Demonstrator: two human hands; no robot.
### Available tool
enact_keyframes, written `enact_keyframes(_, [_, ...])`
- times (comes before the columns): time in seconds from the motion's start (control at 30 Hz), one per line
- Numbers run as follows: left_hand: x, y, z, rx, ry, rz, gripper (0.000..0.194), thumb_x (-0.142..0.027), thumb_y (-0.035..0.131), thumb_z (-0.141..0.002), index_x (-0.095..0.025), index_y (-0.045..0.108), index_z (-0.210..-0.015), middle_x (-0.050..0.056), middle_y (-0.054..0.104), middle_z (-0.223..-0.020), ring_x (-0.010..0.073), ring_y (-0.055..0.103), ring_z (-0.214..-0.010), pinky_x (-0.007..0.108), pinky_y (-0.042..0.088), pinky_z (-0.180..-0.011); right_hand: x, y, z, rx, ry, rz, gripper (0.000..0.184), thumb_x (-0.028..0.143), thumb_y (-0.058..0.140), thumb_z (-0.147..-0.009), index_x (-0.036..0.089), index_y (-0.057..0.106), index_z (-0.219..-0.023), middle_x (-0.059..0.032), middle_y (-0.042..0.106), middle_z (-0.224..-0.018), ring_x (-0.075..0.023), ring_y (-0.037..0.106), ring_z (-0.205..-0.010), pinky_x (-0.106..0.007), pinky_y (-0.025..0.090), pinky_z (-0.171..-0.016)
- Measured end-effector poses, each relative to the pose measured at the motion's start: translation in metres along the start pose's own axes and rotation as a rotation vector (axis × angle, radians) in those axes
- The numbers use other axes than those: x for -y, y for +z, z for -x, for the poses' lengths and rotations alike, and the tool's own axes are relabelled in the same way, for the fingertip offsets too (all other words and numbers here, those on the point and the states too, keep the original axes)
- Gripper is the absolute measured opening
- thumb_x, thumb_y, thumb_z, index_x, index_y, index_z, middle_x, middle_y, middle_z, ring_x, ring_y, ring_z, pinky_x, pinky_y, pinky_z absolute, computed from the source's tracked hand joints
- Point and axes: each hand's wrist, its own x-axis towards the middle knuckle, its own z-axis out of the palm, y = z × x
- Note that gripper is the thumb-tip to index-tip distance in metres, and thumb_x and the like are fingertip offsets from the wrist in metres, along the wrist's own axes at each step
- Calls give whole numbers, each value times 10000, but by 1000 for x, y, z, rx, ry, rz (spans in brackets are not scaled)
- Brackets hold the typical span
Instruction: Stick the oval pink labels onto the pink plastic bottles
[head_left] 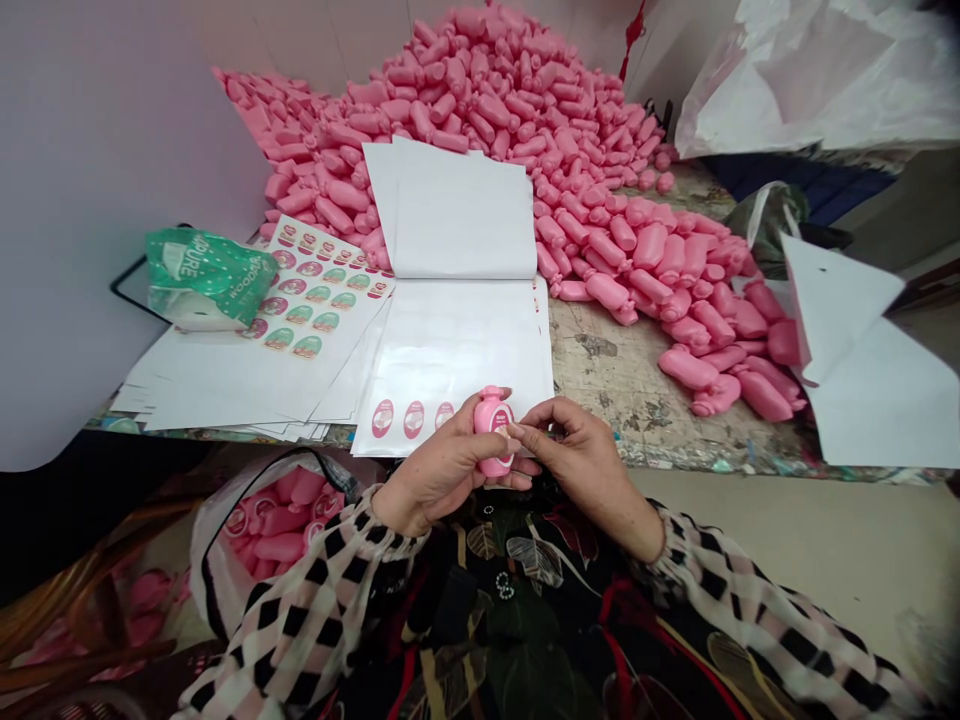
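Observation:
My left hand [446,455] is wrapped round a small pink plastic bottle [492,412], held upright above the table's front edge. An oval pink-and-white sticker [502,420] sits on the bottle's face. My right hand [581,455] has thumb and forefinger closed at the sticker's right edge, close against the bottle; how much of the sticker is pressed down is hidden by the fingers. Just behind the hands lies a white sticker sheet [465,340], with several oval stickers [413,419] left along its lower edge. Its upper part [461,220] is folded back against the bottles.
A large heap of pink bottles [487,90] covers the table's back and right. More sticker sheets [315,290] and a green packet [210,275] lie left. White paper [877,370] stands right. Below, an open bag [206,540] holds labelled bottles [281,520].

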Motion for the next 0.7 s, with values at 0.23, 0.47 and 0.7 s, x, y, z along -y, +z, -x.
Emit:
enact_keyframes(0.23, [-7, 1, 4, 49, -17, 38, 590, -50, 609, -714, -226, 350, -1214, 85, 646, -982, 203, 686, -771, 372, 525, -769, -8, -19, -11, 6, 34, -83, 186, 389, 631, -773, 205, 607, -763, 15, 580, -714, -125, 508, -663, -265, 397, -625])
enact_keyframes(0.47, [8, 8, 0, 149, -19, -24, 562, -34, 669, -671, -225, 373, -1109, 6, 617, -824, 151, 659, -679, 306, 550, -670, 0, 9, 3, 34, 130, -474, 395, 394, 748, -663, 244, 482, -913, 53, 520, -761, -98, 486, -630, -223, 403, -555])
enact_keyframes(0.7, [-1, 1, 15, 139, -61, -185, 646, -138, 682, -716, -260, 283, -1209, 34, 646, -862, 124, 606, -569, 208, 462, -464, -8, 3, -1, 104, -34, -302, 185, 399, 544, -851, 216, 555, -822, 20, 569, -741, -113, 515, -651, -251, 428, -617])
